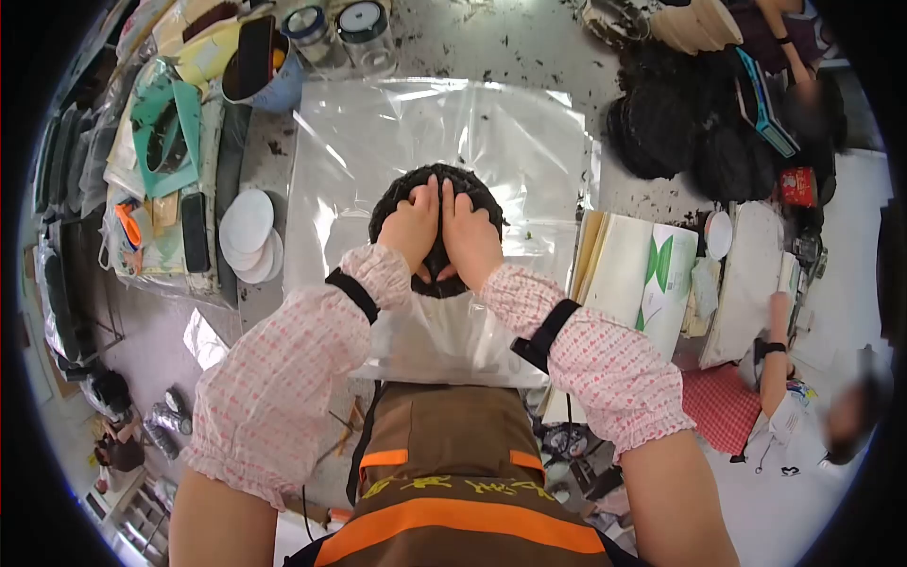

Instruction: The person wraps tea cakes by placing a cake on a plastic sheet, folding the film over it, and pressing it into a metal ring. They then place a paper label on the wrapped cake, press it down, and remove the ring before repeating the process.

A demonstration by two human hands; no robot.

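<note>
The big grey bench (444, 47) holds it all. On it lies a clear, shiny plastic sheet (340, 142). The sheet has wrinkles, so it might slip or bunch up if the hands push more to one side. The right sleeve (614, 378) is pink and white. Dark heaps (652, 132) sit at the far right, well apart from the hands. A white pack with green leaves (673, 283) is close to the right sleeve. If that arm swung out, it could bump the pack.

The round dark cake (436, 260) is on the sheet, right in front of the person. It looks rough. I think a hard push in one spot could crack it or break bits off its edge.

The left hand (413, 227) and the right hand (470, 236) lie on top of the cake, side by side. Their fingers point away from the person, with the thumbs apart from them, at the near side. Neither hand is closed round the cake. I cannot tell how hard they press. If they pulled away from each other, the cake could split.

Small dark flakes (276, 148) dot the bench. A brush of something could sweep them onto the sheet.
</note>
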